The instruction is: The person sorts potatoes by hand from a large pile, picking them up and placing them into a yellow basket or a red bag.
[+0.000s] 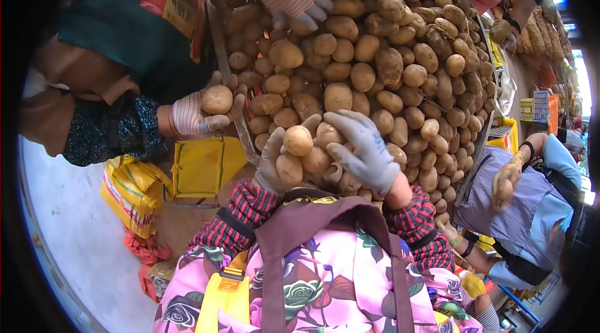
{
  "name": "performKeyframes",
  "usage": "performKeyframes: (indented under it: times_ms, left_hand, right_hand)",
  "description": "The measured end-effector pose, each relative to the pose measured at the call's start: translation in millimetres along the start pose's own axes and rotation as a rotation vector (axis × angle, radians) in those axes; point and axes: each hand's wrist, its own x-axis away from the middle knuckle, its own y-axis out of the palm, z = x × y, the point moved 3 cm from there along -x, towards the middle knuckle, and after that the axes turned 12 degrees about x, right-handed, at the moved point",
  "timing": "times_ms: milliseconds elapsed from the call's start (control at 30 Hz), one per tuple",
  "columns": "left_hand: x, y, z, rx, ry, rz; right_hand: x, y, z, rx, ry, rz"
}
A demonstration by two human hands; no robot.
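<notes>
Head view shows our left hand (269, 163) cupping potatoes (297, 141) over the near edge of the heap (389, 65), we judge to stop them rolling; our right hand (370, 153) curls round another potato (327, 134) there, seemingly firmly, its underside hidden.

Four roundish, pale-brown potatoes (298, 140) sit clustered between the gloved left hand (269, 163) and right hand (369, 150), at the near edge of a broad heap (389, 65) of whole, unpeeled ones, some smudged darker.

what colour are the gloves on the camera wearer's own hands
Grey on both the left glove and the right glove, as the head view shows.
</notes>
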Motion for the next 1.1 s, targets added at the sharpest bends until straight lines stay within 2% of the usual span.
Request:
performKeyframes:
  times_ms: [33, 100, 167, 200, 267, 333, 367, 433, 500, 567, 633, 700, 767, 833, 867, 933, 1100]
  left_hand:
    - [2.1, -1.5, -2.7, -0.089, 0.013, 0.049]
    - [12.9, -8.0, -10.2, 0.030, -0.019, 0.067]
    - [28.4, -11.1, -12.6, 0.138, -0.063, 0.081]
    - [35.4, -16.6, -12.2, 0.123, -0.009, 0.127]
    - [56.1, -30.8, -2.5, 0.104, 0.029, 0.101]
    - [57.9, -30.1, 0.0, 0.169, 0.085, -0.003]
    - [63.1, -24.0, 3.5, 0.169, 0.103, -0.012]
    - [73.9, -17.6, 15.3, 0.177, 0.179, 0.043]
    - [77.1, -0.6, 19.7, 0.181, 0.234, 0.033]
    - [74.4, -8.3, 25.5, 0.046, 0.312, 0.126]
    - [85.6, -1.4, 33.0, -0.016, 0.379, 0.276]
    - [93.0, -7.6, 33.5, 0.115, 0.442, 0.197]
    - [95.9, -19.0, 35.2, 0.203, 0.431, 0.167]
    - [90.4, -25.5, 37.5, 0.232, 0.440, 0.125]
    - [90.4, -25.0, 38.4, 0.278, 0.438, 0.089]
    - [92.0, -24.6, 44.3, 0.270, 0.433, 0.075]
    - [101.3, -25.1, 49.9, 0.195, 0.458, 0.063]
  right_hand:
    - [5.4, 6.6, -2.2, 0.220, -0.068, 0.013]
    - [5.0, 8.7, 2.7, 0.218, -0.068, 0.001]
    - [-8.9, 9.9, 9.8, -0.121, -0.105, -0.228]
    - [-17.7, 7.5, 8.9, -0.041, -0.013, -0.048]
    - [-61.3, 2.9, 18.5, 0.162, -0.130, 0.271]
    - [-111.5, -0.5, 40.2, 0.378, -0.131, 0.283]
    - [-132.9, 10.8, 51.9, 0.517, -0.048, 0.221]
    - [-167.1, 23.2, 56.1, 0.901, -0.010, 0.038]
    - [-185.5, 19.7, 49.7, 0.825, 0.070, -0.193]
    - [-187.1, 9.5, 62.1, 0.703, 0.067, -0.315]
    - [-173.7, -2.9, 47.3, 0.352, 0.094, -0.383]
    - [-155.9, 13.2, 32.9, 0.127, 0.031, -0.377]
    - [-146.1, 44.9, 15.8, 0.292, -0.139, -0.295]
    - [-148.9, 75.1, 9.6, 0.518, -0.189, -0.446]
    - [-152.2, 84.2, 4.3, 0.512, -0.181, -0.450]
    - [-156.2, 103.3, -0.1, 0.691, -0.217, -0.627]
    - [-174.0, 108.5, 7.8, 0.666, -0.169, -0.761]
